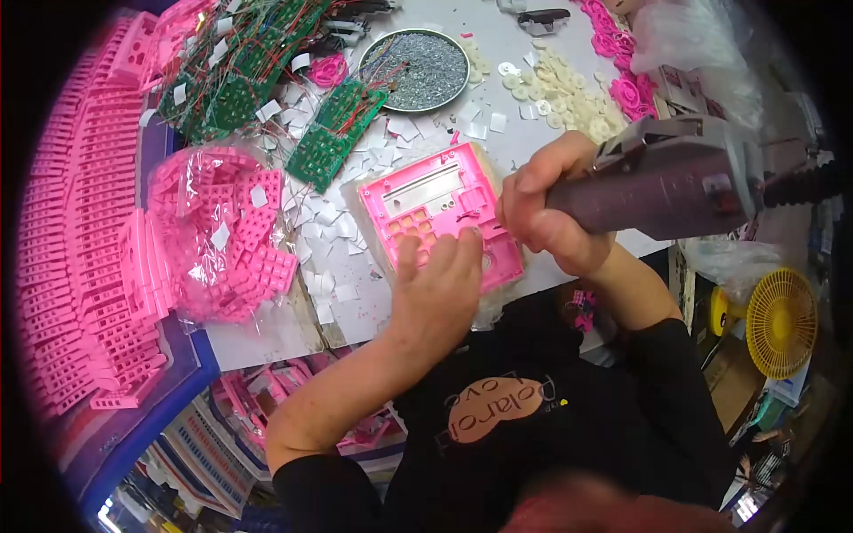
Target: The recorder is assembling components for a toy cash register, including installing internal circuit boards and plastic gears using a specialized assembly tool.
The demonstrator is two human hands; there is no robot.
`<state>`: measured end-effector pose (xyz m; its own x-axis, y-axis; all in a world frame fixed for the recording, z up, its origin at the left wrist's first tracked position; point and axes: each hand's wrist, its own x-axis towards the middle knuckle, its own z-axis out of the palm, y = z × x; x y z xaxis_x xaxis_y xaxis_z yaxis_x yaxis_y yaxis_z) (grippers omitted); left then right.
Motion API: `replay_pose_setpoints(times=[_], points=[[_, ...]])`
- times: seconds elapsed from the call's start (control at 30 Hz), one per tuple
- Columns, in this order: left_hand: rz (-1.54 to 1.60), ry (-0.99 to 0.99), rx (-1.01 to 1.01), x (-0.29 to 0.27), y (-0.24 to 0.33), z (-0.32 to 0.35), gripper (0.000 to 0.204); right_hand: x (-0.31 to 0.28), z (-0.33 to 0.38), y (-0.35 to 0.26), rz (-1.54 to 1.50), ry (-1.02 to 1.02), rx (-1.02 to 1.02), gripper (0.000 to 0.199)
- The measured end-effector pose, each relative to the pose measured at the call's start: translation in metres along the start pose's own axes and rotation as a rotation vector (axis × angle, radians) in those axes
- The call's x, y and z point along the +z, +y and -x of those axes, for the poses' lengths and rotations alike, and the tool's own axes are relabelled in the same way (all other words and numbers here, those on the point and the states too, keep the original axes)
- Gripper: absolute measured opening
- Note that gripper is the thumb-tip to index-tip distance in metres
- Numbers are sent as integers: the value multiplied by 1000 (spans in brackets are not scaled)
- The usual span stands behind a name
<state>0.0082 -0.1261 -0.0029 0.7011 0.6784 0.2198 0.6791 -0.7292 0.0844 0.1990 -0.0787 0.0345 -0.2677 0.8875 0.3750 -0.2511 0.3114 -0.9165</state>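
left hand (434, 289) flat, pressing pink calculator shell (440, 216) on table (498, 53); right hand (546, 209) grip closed round electric screwdriver (662, 178), tip at shell. screw-driving step; next calls for steady alignment.

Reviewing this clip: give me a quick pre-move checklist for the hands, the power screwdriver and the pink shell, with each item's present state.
1. Left hand pressing the pink shell flat: ok.
2. Right hand has a full grip on the power screwdriver: ok.
3. Driver tip seated on a screw: cannot tell, hidden behind the fingers.
4. Left fingertips apart from the tip: cannot tell.
5. Shell lying wholly on the white table: ok.
6. Screw tray within view: ok.
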Motion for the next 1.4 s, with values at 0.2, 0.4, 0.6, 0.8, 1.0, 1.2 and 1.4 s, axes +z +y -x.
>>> replay_pose_setpoints(times=[0.2,0.4,0.6,0.8,1.0,1.2,1.4], points=[[261,-9,-6,-6,-26,1,26,1,4,13,84,-114,96,30],[333,73,-51,4,-24,6,11,-3,6,25,306,-302,124,25],[251,41,-55,14,-20,12,24,4,-6,29,297,-354,60,21],[599,225,-221,-14,-69,22,27,-30,-41,15,-348,-54,165,45],[-134,105,-573,-62,-167,61,20,-55,-84,-18,12,188,-18,45],[302,387,-768,-66,-176,65,16,-55,-85,4,660,394,-267,59],[1576,665,-912,-70,-129,62,15,-24,-39,2,721,103,-494,47]])
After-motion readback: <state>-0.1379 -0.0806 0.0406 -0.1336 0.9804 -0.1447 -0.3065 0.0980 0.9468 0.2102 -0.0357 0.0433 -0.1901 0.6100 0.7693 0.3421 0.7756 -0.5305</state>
